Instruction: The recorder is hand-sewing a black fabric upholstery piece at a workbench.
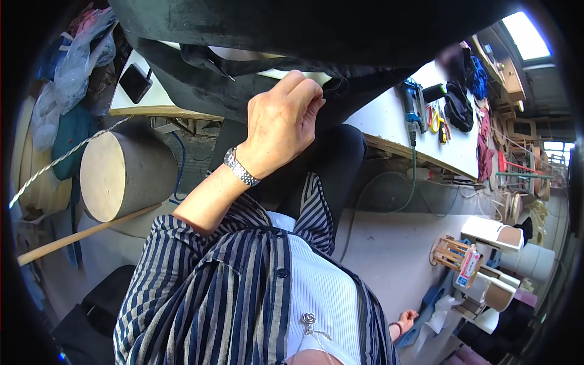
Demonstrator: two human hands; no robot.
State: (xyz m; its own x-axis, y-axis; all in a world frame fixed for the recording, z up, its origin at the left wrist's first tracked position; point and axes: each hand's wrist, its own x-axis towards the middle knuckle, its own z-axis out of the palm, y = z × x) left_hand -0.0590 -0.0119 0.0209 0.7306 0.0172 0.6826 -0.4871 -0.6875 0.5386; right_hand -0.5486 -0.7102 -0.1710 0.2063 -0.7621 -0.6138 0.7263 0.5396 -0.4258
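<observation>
A large black upholstered piece (213, 91) lies across the white worktable in front of me, with a gap along its near edge where pale material shows. My left hand (283, 112), with a metal watch at the wrist, is closed against that black edge. Its thumb and fingertips are pinched together, and whatever they hold is hidden. My right hand (407, 319), wearing a dark red bracelet, is low at my right side, away from the table. Its fingers look loosely apart with nothing visible in them, close to a blue item (420, 322) and crumpled white sheeting.
A phone (135, 83) lies on the table's left part. On the right are a blue power tool (413, 100) with a hose, yellow-handled cutters (434, 120) and black cloth (459, 104). A cylindrical block (128, 173) and wooden pole (91, 234) are left; a slatted wooden frame (449, 252) is right.
</observation>
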